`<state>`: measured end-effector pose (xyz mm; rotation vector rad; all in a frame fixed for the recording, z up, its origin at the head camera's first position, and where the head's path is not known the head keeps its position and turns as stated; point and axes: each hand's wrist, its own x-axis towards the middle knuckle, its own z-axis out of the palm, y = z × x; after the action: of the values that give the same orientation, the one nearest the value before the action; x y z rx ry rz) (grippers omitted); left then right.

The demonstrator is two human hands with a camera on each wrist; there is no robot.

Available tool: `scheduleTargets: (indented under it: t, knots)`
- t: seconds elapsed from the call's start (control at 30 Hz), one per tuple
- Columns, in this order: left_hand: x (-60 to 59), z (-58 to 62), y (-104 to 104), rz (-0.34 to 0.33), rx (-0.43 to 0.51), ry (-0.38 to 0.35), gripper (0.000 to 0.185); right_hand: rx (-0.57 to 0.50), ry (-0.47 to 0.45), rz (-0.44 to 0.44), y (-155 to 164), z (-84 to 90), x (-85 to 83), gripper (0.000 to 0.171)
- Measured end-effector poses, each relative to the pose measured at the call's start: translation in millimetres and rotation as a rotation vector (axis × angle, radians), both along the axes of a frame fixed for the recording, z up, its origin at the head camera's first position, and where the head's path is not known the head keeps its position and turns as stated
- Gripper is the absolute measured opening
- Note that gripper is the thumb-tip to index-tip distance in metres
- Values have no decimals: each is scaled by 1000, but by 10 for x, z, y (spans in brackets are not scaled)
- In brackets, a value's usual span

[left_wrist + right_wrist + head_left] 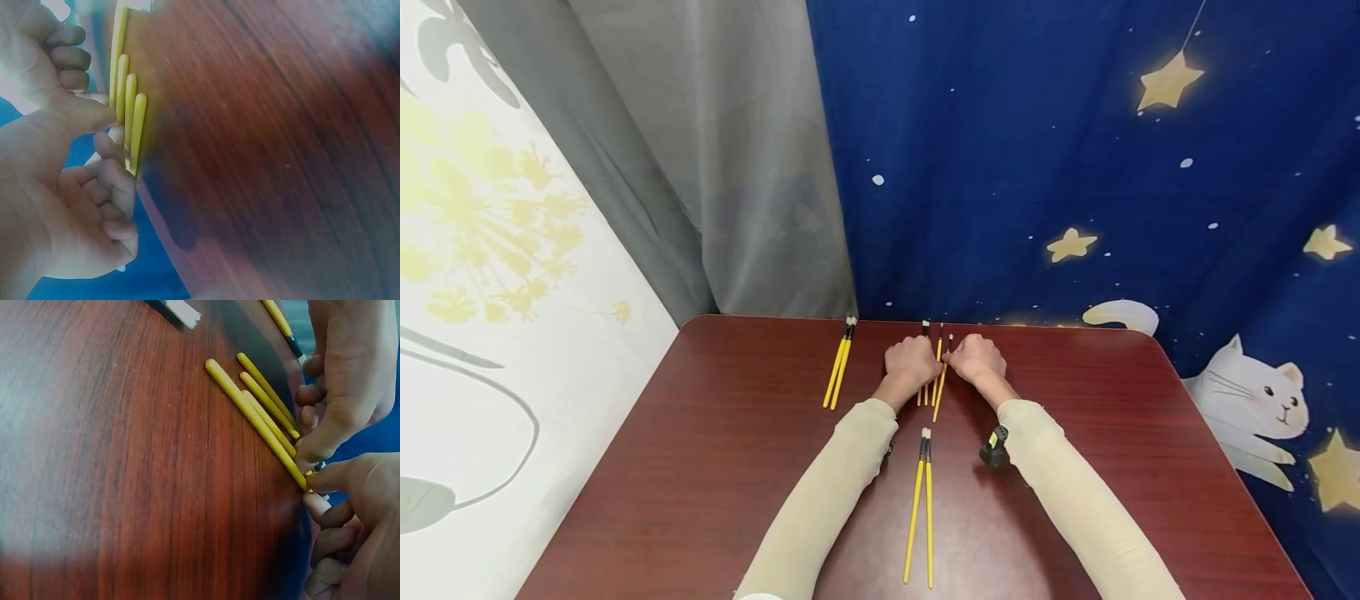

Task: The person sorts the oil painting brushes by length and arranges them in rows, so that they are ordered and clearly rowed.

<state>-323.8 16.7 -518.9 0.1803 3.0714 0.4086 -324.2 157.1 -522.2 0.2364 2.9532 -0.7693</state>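
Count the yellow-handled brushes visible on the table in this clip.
8: two at the far left, two near the table's front edge, and four under the left hand and right hand, best counted in the right wrist view. The hands might hide more.

The head camera looks forward and down over the whole red-brown table [715, 467] from well back, while each wrist camera sits close and low over the tabletop beside its own hand, and all three views share the cluster of yellow brushes [934, 385] between the hands.
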Motion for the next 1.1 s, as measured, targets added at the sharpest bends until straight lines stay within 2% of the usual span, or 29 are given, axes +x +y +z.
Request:
scheduleTargets:
  t: [0.27, 0.6, 0.8, 1.1]
  knots:
    - [-6, -8, 15, -9, -39, 21, 30, 71, 8, 4, -74, 45, -2, 29]
    - [-18, 3, 10, 38, 28, -23, 40, 8, -27, -22, -14, 38, -22, 39]
    - [-22, 68, -13, 58, 71, -56, 37, -2, -13, -32, -20, 43, -117, 36]
    - [-4, 77, -51, 69, 37, -59, 36, -21, 17, -10, -75, 34, -214, 36]
